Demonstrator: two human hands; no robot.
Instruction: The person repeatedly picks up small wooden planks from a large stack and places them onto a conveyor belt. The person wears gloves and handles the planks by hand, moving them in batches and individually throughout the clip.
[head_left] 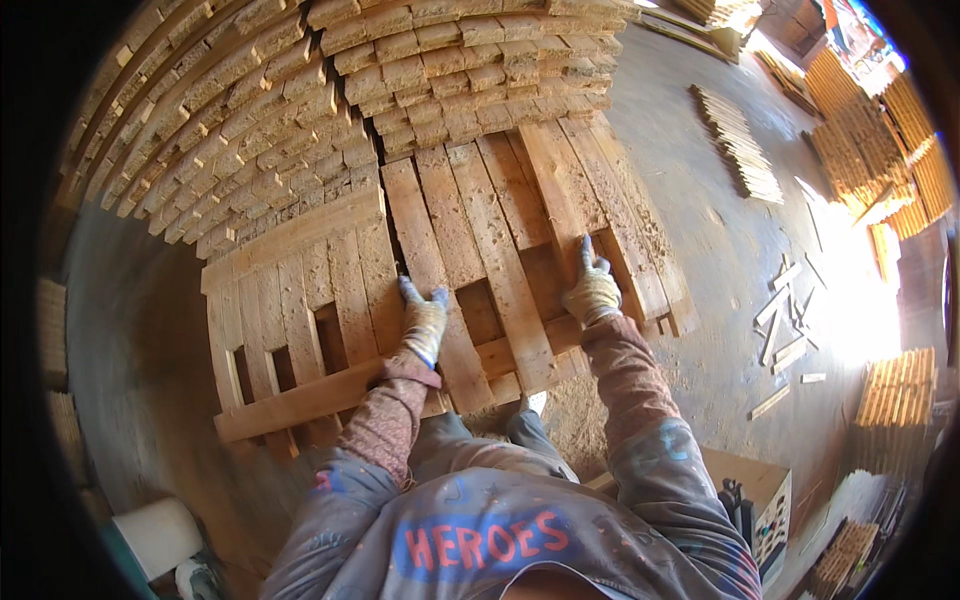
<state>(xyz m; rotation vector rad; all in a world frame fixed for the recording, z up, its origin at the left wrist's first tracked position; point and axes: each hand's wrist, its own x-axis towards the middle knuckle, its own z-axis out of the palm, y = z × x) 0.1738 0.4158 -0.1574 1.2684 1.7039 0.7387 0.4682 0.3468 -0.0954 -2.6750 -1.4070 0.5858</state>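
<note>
My left hand point(425, 322), in a pale work glove with bluish fingertips, has its fingers and thumb at the two edges of a wooden plank point(421, 240) in the top layer of a board stack. Farther right, my gloved right hand point(594, 290) grips the near end of another plank point(557, 185), its index finger stretched along the wood. Both planks lie lengthwise away from me among several rough boards point(497, 240) dotted with wood crumbs. Dark gaps show between some boards. The undersides of both hands are hidden.
Tall stacks of rough lumber point(470, 65) rise behind the boards. To the left, a crosswise board point(300, 400) lies over a slatted layer. Loose wood strips point(785, 310) are scattered on the floor at right, with a row of slats point(738, 143) beyond. Sawdust point(570, 420) lies near my feet.
</note>
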